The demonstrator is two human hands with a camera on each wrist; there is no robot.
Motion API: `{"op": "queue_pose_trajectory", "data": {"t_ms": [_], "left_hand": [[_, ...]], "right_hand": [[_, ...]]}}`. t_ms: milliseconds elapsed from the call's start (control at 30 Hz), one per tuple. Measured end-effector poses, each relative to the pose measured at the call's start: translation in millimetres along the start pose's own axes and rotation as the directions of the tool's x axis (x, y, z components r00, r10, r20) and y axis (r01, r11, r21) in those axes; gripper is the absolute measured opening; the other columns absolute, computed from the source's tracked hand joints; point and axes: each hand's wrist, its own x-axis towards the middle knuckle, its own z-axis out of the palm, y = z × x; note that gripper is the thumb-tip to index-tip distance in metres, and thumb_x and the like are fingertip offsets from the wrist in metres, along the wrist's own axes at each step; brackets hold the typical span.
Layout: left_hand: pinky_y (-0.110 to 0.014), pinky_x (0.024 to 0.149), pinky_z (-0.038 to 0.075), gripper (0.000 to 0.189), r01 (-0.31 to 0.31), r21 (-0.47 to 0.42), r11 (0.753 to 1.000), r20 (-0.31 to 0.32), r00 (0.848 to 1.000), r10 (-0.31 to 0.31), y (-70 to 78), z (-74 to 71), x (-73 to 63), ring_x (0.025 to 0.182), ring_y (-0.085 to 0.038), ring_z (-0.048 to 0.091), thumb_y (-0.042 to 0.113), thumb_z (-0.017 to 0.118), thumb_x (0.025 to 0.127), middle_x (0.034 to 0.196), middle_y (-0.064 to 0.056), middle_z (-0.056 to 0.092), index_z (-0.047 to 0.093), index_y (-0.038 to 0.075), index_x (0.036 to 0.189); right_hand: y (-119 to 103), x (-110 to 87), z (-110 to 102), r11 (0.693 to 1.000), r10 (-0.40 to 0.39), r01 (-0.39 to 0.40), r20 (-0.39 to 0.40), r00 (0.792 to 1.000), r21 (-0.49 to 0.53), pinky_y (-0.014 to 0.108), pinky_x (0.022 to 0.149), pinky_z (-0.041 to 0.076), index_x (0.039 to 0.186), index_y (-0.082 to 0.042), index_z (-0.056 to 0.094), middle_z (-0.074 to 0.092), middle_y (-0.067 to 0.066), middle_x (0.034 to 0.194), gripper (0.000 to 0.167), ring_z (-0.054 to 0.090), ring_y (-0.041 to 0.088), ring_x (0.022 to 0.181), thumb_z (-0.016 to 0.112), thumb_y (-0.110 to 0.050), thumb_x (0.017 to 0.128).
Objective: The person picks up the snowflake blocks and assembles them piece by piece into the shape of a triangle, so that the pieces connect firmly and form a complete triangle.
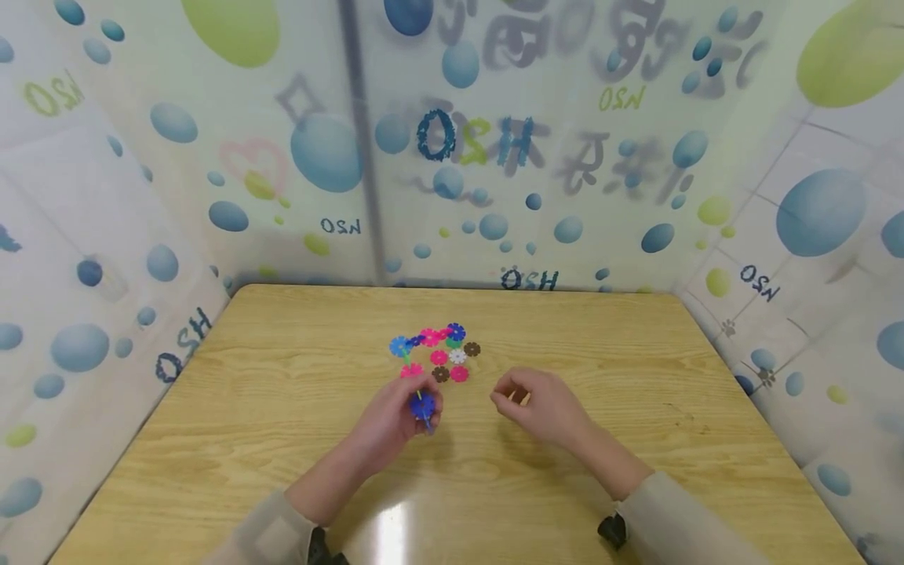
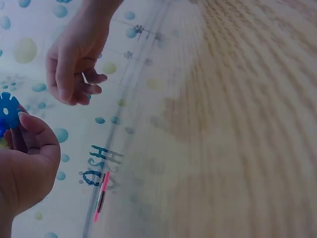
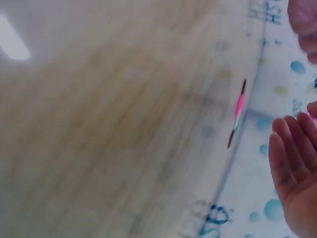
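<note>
My left hand (image 1: 399, 416) grips a chain of notched, flower-shaped plastic interlocking discs by its near end, where a dark blue disc (image 1: 424, 406) shows between the fingers. From there the chain runs away past a pink disc (image 1: 412, 370) to a light blue disc (image 1: 400, 346), then bends right. A blue disc (image 2: 9, 110) stands up at the thumb in the left wrist view. Apart from the chain, to its right, my right hand (image 1: 542, 406) hovers with loosely bent fingers. Nothing shows in its fingers in the left wrist view.
On the wooden table (image 1: 600, 337), beyond the hands, lie several loose discs, among them a white disc (image 1: 457, 356) and a brown disc (image 1: 472, 349). Curtain-like walls (image 1: 494, 259) with bubble prints stand around the table's back and sides.
</note>
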Motion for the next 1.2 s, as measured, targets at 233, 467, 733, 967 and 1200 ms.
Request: {"op": "queue_pose_trajectory", "data": {"t_ms": [233,467,733,967,1200], "left_hand": [[-0.022,0.073,0.056,0.033,-0.025,-0.024,0.999,0.035,0.999,0.026,0.2,-2.8,-3.9,0.078,-0.009,0.061,0.036,0.042,0.119,0.091,0.004,0.067,0.066,0.019,0.103],[-0.020,0.072,0.055,0.034,-0.035,-0.057,0.998,0.040,0.998,0.038,0.1,-4.7,-5.7,0.079,-0.008,0.061,0.034,0.043,0.119,0.091,0.005,0.067,0.068,0.021,0.101],[-0.020,0.071,0.055,0.034,-0.020,-0.078,0.997,0.023,0.999,0.022,0.4,-6.3,-6.9,0.080,-0.009,0.060,0.035,0.044,0.119,0.092,0.005,0.066,0.067,0.020,0.100],[-0.020,0.072,0.056,0.036,-0.025,-0.087,0.996,0.030,0.999,0.027,-0.4,-6.3,-6.4,0.081,-0.008,0.061,0.035,0.042,0.119,0.091,0.005,0.065,0.067,0.020,0.100],[-0.020,0.071,0.056,0.036,-0.015,-0.096,0.995,0.019,1.000,0.017,-0.1,-4.7,-5.5,0.081,-0.008,0.061,0.035,0.041,0.120,0.091,0.005,0.066,0.067,0.020,0.100]], "right_hand": [[20.6,28.9,-3.6,0.975,0.194,-0.201,0.077,0.978,0.098,0.031,0.075,0.055,0.109,-0.020,0.079,0.075,-0.004,0.100,0.011,0.063,0.014,0.088,0.072,-0.028,0.108],[30.7,56.9,-1.6,0.958,0.254,-0.265,0.102,0.962,0.114,0.031,0.076,0.056,0.116,-0.017,0.078,0.076,0.003,0.110,0.016,0.064,0.019,0.094,0.070,-0.029,0.109],[32.7,87.4,6.1,0.937,0.306,-0.322,0.128,0.943,0.138,0.031,0.079,0.060,0.121,-0.015,0.075,0.074,0.006,0.120,0.018,0.067,0.022,0.101,0.069,-0.028,0.110],[38.1,104.8,19.2,0.939,0.299,-0.316,0.131,0.945,0.133,0.044,0.097,0.060,0.130,-0.015,0.074,0.071,0.010,0.128,0.022,0.066,0.028,0.115,0.068,-0.022,0.110],[43.5,113.1,30.4,0.946,0.289,-0.304,0.133,0.948,0.114,0.049,0.102,0.058,0.138,-0.021,0.072,0.071,0.011,0.123,0.029,0.065,0.027,0.110,0.068,-0.025,0.109]]}}
